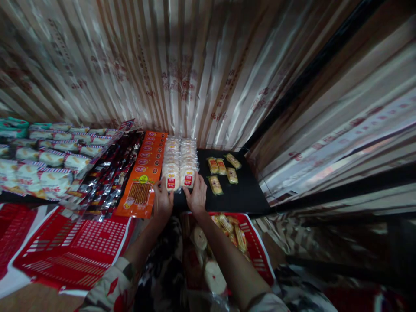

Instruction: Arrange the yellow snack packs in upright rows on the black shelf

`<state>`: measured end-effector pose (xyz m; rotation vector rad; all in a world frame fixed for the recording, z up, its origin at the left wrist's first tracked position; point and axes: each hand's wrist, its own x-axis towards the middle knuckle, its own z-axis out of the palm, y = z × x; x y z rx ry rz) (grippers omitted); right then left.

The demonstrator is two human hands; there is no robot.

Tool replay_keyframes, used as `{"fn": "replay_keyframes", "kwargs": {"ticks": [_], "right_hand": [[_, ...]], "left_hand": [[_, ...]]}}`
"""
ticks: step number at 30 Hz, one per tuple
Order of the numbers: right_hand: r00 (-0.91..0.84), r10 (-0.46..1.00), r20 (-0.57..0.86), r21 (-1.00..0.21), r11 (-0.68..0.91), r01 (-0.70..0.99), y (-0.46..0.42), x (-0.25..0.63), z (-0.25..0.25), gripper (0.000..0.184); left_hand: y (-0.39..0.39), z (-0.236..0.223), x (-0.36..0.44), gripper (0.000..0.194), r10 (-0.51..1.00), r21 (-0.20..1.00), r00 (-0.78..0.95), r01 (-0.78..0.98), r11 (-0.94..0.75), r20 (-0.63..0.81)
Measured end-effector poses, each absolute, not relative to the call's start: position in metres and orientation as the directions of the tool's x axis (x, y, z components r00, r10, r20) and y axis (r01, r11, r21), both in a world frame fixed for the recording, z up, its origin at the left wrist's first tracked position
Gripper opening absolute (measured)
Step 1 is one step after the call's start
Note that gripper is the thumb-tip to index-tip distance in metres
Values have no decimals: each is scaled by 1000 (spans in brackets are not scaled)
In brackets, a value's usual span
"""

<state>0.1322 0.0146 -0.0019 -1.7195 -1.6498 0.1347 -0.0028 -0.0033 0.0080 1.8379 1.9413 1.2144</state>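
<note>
Two rows of clear-wrapped white round rice crackers with red labels lie side by side on the black shelf. At the front of the left row, my left hand (163, 200) has its fingers and thumb around the near end of a rice cracker pack (172, 180). My right hand (196, 193) grips the front rice cracker pack (188, 177) of the right row the same way, thumb at its lower left. Orange snack packets (141, 175) overlap in a row just left of my left hand. To the right, several small yellow-wrapped cakes (216, 184) lie loose on the shelf.
Below the shelf stands a red basket (260, 249) with more rice crackers and yellow packs, partly behind my right forearm. Another red basket (81, 247) is at lower left. Dark packets (112, 173) and white bread packs (55, 175) fill the left. A pleated curtain (182, 65) hangs behind; a black pole (292, 86) slants at right.
</note>
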Motion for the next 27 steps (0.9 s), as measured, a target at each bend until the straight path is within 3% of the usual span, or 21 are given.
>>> {"fn": "replay_keyframes", "kwargs": {"ticks": [4, 7, 10, 12, 15, 20, 25, 27], "right_hand": [[153, 880, 450, -617, 182, 765, -20, 141, -1, 52], [139, 879, 456, -672, 238, 701, -59, 158, -3, 44], [157, 912, 378, -708, 176, 684, -96, 182, -13, 37], [137, 952, 272, -721, 108, 684, -117, 198, -23, 33], [34, 997, 63, -729, 23, 684, -138, 215, -38, 35], [-13, 978, -208, -675, -133, 726, -153, 218, -50, 41], [-59, 959, -276, -599, -124, 791, -156, 212, -53, 38], [-104, 956, -273, -606, -87, 791, -156, 213, -54, 35]], "left_hand": [[-27, 12, 6, 40, 903, 680, -164, 714, -170, 398], [-61, 11, 24, 32, 921, 668, 15, 684, -294, 390], [-98, 4, 46, 32, 919, 645, 336, 660, -386, 207], [-116, -4, 59, 34, 892, 582, 450, 714, -389, 44], [-127, -15, 74, 41, 934, 439, 336, 862, -254, -118], [-126, -16, 85, 37, 948, 307, 251, 934, -184, -196], [-129, -16, 87, 34, 912, 287, 272, 940, -184, -306], [-131, -18, 86, 33, 916, 331, 256, 932, -149, -309]]}}
